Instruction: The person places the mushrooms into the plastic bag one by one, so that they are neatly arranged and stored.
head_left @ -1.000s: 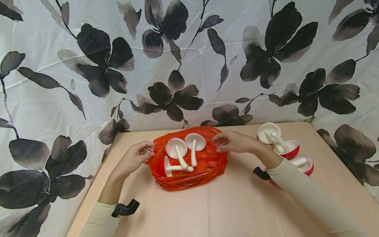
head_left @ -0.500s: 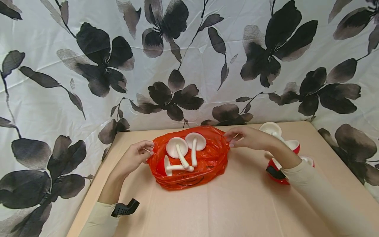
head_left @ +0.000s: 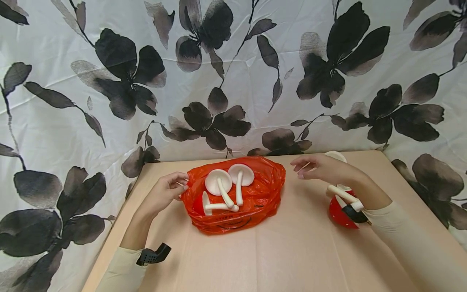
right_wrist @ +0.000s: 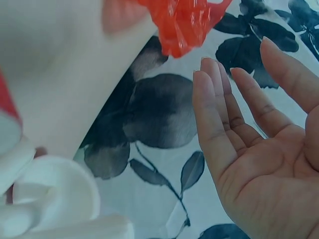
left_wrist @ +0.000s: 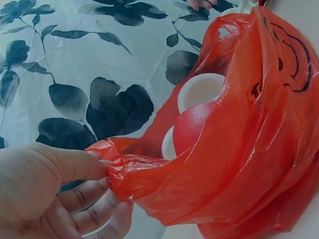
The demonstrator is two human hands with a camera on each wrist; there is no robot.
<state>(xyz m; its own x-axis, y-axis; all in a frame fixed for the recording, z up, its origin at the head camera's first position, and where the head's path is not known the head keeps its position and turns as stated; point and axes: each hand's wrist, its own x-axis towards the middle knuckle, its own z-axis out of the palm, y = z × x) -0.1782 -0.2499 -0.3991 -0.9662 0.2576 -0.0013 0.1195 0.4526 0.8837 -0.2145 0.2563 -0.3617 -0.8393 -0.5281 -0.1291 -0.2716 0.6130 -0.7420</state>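
Observation:
A red plastic bag [head_left: 257,202] lies spread open at the back of the table. Inside it are three toy mushrooms [head_left: 217,183] with white stems and white undersides; one red cap [left_wrist: 192,127] shows in the left wrist view. My left hand [head_left: 166,190] pinches the bag's left edge between thumb and fingers. To the right of the bag, my right hand [head_left: 322,167] hovers in the air holding nothing, its fingers extended in the right wrist view. More toy mushrooms, one with a red white-dotted cap [head_left: 340,213], sit beneath and beside the right forearm, which partly hides them.
The light wooden table [head_left: 262,259] ends at a white cloth [head_left: 262,85] with dark flowers, hanging behind and at the sides. A white mushroom underside [head_left: 336,155] peeks out behind the right hand.
My right hand has let go of the bag's right edge and drawn away to the right, covering some loose mushrooms and uncovering the dotted one. The left hand keeps its hold.

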